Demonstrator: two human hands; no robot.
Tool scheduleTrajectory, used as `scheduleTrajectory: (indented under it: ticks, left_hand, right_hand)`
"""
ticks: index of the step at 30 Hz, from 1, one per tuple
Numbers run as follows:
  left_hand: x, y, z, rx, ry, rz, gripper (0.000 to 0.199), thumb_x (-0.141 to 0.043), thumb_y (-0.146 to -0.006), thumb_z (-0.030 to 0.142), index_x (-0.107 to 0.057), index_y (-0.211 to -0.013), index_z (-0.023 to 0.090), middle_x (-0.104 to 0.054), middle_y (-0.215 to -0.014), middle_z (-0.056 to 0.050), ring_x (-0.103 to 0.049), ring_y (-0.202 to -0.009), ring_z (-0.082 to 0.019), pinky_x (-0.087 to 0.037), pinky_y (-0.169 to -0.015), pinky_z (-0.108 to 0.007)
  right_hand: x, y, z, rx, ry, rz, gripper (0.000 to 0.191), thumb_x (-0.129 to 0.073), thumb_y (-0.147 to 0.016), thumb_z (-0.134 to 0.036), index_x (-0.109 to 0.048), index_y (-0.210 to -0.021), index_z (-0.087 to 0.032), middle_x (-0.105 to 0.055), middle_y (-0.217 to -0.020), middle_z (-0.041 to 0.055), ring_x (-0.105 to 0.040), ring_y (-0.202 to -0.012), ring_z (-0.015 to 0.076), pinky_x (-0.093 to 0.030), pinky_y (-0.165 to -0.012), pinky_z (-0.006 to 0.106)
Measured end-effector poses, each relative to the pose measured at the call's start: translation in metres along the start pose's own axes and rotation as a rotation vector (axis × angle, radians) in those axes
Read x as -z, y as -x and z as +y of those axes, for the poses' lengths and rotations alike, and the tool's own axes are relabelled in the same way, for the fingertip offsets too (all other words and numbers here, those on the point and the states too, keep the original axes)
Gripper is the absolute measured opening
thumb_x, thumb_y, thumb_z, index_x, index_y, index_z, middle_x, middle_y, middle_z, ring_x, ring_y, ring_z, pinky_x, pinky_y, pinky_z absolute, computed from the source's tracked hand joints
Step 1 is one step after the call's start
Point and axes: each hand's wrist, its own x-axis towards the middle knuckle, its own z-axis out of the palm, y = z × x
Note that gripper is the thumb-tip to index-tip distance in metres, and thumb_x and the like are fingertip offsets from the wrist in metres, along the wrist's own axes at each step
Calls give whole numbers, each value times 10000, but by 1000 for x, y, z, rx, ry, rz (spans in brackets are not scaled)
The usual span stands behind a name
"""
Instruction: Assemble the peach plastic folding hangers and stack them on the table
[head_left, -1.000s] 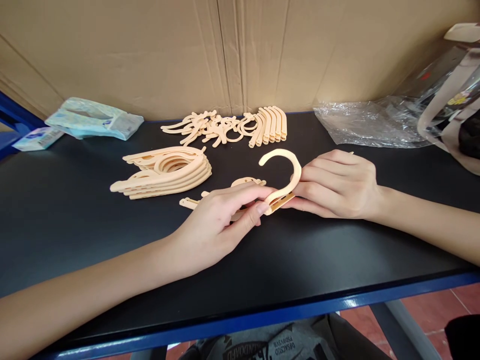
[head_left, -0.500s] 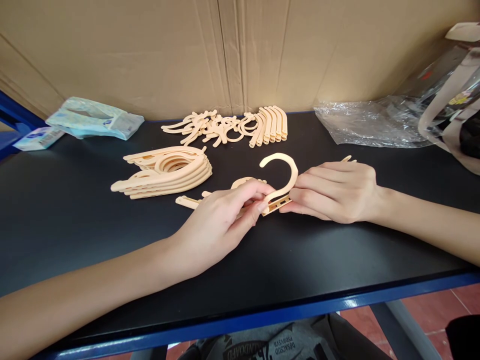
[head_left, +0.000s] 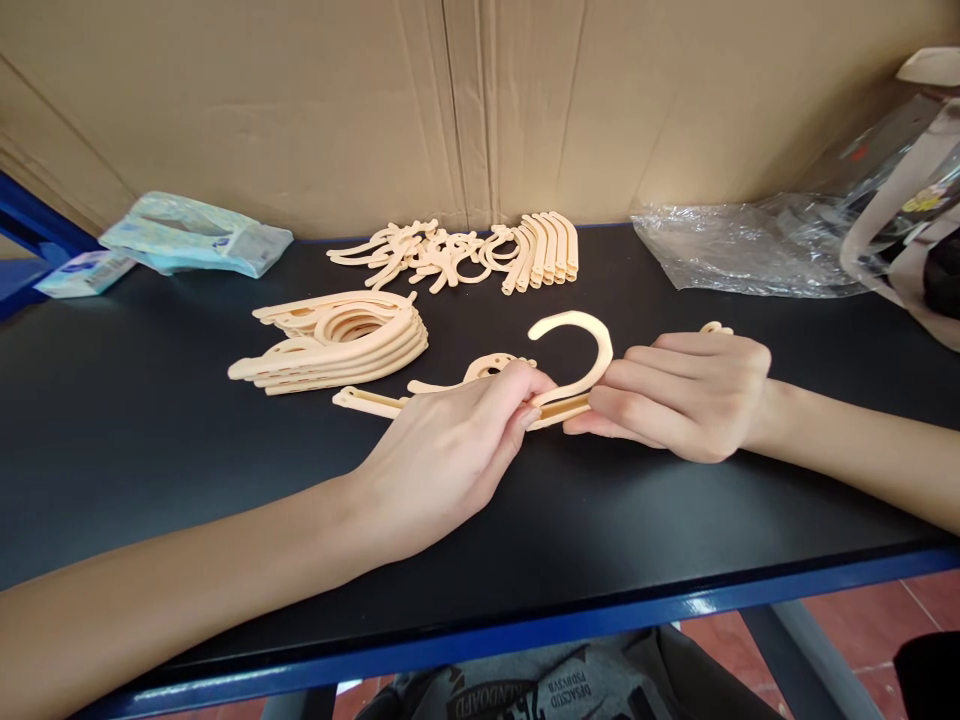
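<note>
Between my hands is a cream plastic folding hanger (head_left: 576, 385), its curved hook standing up and bending to the left. My left hand (head_left: 457, 440) pinches the hanger at the base of the hook, thumb in front. Around the arm on the other side, the fingers of my right hand (head_left: 675, 395) are closed; a small end of it pokes out behind the knuckles. Beyond my left hand lie loose cream hanger parts (head_left: 367, 402), partly hidden by that hand. Farther left rests a stack of folded hangers (head_left: 337, 345).
At the back of the black table (head_left: 600, 540) lie a pile of hook pieces (head_left: 420, 255) and a row of hanger arms (head_left: 551, 250). A tissue pack (head_left: 195, 235) is at the back left. Clear plastic wrap (head_left: 742, 245) and a strapped bag (head_left: 892, 210) are at the right.
The hanger has turned in my hands: the slotted face of its arm no longer shows, and a channel shows instead. My right hand has shifted slightly right and down.
</note>
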Motion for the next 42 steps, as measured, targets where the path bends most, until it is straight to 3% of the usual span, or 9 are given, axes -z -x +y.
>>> scheduleTrajectory:
  ticks: [7, 12, 18, 22, 25, 30, 34, 38, 42]
  left_hand:
    - [3, -1, -2, 81, 115, -25, 182, -359, -1019, 199, -485, -1149, 181, -653, -989, 2, -622, -685, -100, -419, -564, -218]
    - [2, 2, -2, 151, 165, -58, 354, -405, -964, 183, -425, -1317, 156, -664, -1019, -30, -623, -685, -117, -437, -561, -232]
    - [-2, 0, -5, 89, 20, -10, 533, -455, -918, 122, -344, -1439, 110, -664, -1122, -54, -664, -815, -138, -414, -517, -223]
    - [-5, 1, -9, 4, -144, 26, 530, -434, -946, 127, -341, -1464, 61, -642, -1214, -87, -664, -936, -179, -491, -668, -273]
    - [-5, 2, -11, -32, -149, 41, 482, -414, -967, 121, -383, -1445, 69, -640, -1239, -76, -641, -1034, -186, -496, -791, -290]
    - [-1, 1, -10, 40, -53, 82, 424, -431, -1001, 170, -426, -1422, 121, -683, -1102, -24, -629, -895, -138, -459, -718, -247]
    - [2, 1, -9, 73, -17, 139, 358, -394, -1026, 183, -514, -1361, 144, -682, -975, -17, -587, -804, -135, -430, -717, -249]
    - [0, 1, -11, 76, 6, 138, 350, -409, -1021, 168, -540, -1344, 137, -664, -957, -19, -567, -793, -135, -422, -712, -254]
    - [-1, 0, -13, 31, -9, 153, 341, -443, -1008, 152, -555, -1329, 119, -662, -953, -29, -552, -793, -145, -425, -718, -273]
  right_hand:
    - [-1, 0, 4, -56, -16, -31, 287, -637, -912, -365, -565, -702, -184, -584, -584, -44, -451, -492, 78, -324, -463, 236]
    - [-3, 0, 4, -215, -77, -79, 277, -597, -940, -365, -565, -733, -184, -596, -583, -39, -481, -488, 80, -322, -454, 245]
    - [-7, 2, 2, -404, -181, -85, 289, -597, -935, -401, -554, -738, -195, -620, -598, -33, -489, -474, 94, -364, -481, 250]
    - [-9, 3, 4, -541, -268, -68, 276, -613, -923, -423, -565, -768, -199, -591, -568, -41, -492, -480, 104, -385, -527, 264]
    - [-10, 4, 8, -645, -339, -42, 280, -606, -922, -450, -568, -794, -204, -618, -612, -31, -513, -520, 115, -395, -572, 280]
    - [-14, 9, 17, -736, -299, 0, 305, -612, -911, -477, -563, -777, -207, -618, -633, -16, -511, -546, 134, -400, -665, 330]
    - [-22, 14, 24, -839, -277, -45, 328, -558, -937, -481, -549, -756, -207, -615, -657, -3, -527, -582, 154, -403, -707, 370]
    - [-24, 15, 25, -802, -308, -81, 257, -520, -960, -387, -561, -789, -200, -620, -689, 8, -546, -625, 168, -423, -681, 371]
    - [-16, 9, 20, -662, -337, -104, 143, -468, -978, -264, -585, -970, -183, -653, -934, 95, -608, -792, 190, -489, -690, 345]
